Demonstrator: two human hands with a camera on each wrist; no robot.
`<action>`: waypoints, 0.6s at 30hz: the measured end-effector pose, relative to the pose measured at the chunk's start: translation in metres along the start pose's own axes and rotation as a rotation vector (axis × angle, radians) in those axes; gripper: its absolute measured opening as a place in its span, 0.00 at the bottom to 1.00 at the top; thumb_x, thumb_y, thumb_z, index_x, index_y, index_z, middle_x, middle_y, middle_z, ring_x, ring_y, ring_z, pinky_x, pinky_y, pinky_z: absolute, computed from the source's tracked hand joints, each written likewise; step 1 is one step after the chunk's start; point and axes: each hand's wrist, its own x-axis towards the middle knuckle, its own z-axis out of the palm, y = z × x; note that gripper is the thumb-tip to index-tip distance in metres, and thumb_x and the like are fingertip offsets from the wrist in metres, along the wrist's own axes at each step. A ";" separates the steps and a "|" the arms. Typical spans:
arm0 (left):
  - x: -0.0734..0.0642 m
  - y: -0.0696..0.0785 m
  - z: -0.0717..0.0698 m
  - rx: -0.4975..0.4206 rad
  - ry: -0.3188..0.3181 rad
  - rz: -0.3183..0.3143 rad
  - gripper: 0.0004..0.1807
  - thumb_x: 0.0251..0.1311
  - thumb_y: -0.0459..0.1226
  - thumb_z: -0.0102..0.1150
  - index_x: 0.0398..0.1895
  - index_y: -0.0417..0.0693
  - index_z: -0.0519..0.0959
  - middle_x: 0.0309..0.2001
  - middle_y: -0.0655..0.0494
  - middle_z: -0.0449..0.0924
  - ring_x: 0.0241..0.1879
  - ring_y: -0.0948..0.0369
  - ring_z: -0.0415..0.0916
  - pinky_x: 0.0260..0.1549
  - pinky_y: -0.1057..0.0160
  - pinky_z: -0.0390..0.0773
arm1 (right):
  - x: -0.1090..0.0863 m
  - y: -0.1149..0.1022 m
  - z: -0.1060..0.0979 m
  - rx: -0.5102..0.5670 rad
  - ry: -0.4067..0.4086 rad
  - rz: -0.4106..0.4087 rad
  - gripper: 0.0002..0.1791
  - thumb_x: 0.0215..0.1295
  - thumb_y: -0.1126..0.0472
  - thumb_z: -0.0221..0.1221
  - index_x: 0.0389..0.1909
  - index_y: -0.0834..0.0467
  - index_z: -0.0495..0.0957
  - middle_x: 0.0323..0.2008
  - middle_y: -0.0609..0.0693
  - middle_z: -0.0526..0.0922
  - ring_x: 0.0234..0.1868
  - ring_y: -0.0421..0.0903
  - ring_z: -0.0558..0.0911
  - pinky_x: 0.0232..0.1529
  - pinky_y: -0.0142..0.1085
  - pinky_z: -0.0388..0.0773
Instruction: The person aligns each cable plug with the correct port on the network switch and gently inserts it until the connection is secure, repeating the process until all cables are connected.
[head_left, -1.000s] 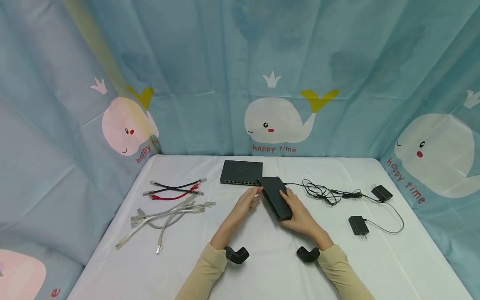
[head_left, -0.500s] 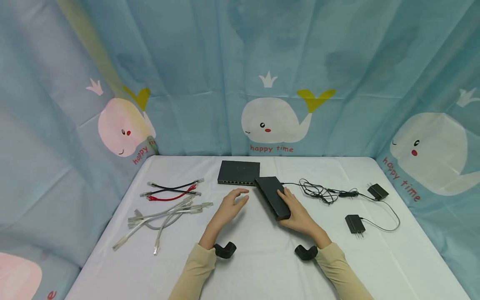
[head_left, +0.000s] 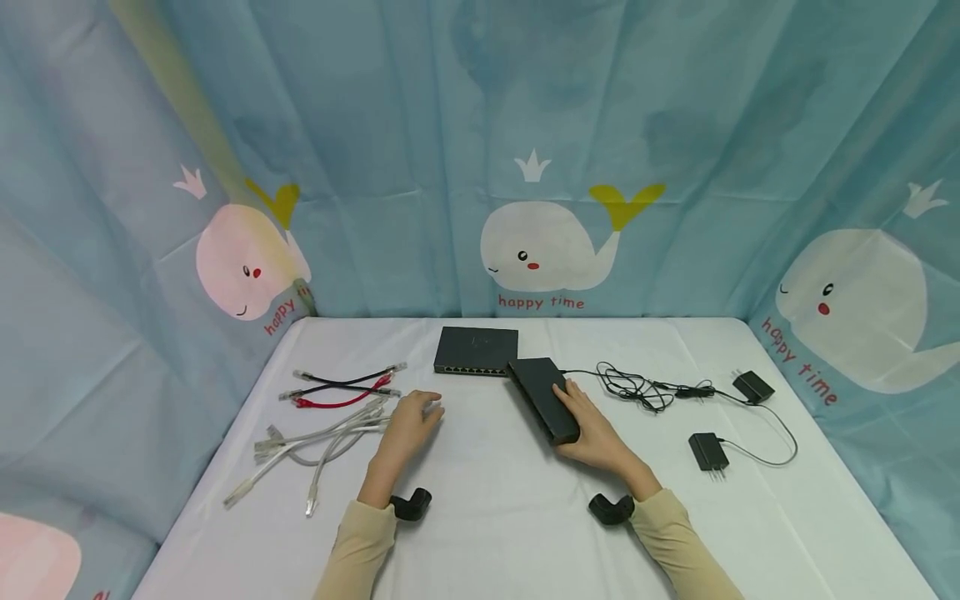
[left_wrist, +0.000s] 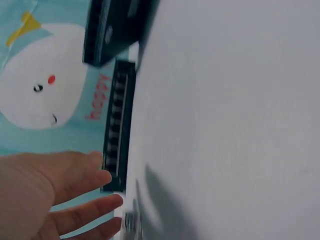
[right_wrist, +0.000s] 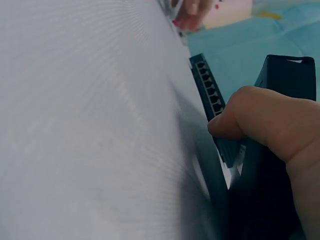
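In the head view my right hand (head_left: 596,435) grips a black network switch (head_left: 542,396) by its right side and near end, tilted above the cloth. The right wrist view shows the thumb (right_wrist: 237,117) wrapped over that switch's edge. A thin black cord runs from its far end. My left hand (head_left: 407,427) hovers at the right ends of the grey network cables (head_left: 322,442), covering some of their tips. Its fingers are loosely bent and nothing is seen between them. A clear connector (left_wrist: 130,223) shows close to its fingertips in the left wrist view; contact cannot be told.
A second switch (head_left: 476,350) lies at the back, its row of ports facing forward. Black and red short cables (head_left: 341,387) lie at the left. On the right are a coiled cord (head_left: 637,387) and two black power adapters, one at the back (head_left: 753,387) and another nearer (head_left: 708,452).
My left hand has left the held switch's side and moved left to the grey cables. The right hand keeps its grip, with the switch nearly in the same place.
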 end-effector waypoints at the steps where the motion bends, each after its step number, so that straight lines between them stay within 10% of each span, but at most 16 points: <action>1: 0.000 -0.003 -0.001 0.031 0.015 -0.002 0.16 0.59 0.36 0.59 0.49 0.38 0.79 0.49 0.40 0.77 0.50 0.44 0.73 0.48 0.45 0.71 | 0.000 0.001 0.000 -0.001 0.000 0.000 0.54 0.41 0.61 0.71 0.71 0.57 0.52 0.70 0.66 0.49 0.71 0.61 0.49 0.66 0.56 0.52; 18: -0.002 -0.030 -0.013 0.207 0.065 -0.008 0.08 0.50 0.35 0.68 0.32 0.41 0.83 0.42 0.41 0.78 0.43 0.42 0.75 0.42 0.41 0.71 | 0.000 0.003 0.001 0.005 -0.004 -0.008 0.55 0.40 0.60 0.70 0.71 0.56 0.52 0.70 0.65 0.49 0.71 0.61 0.49 0.64 0.58 0.52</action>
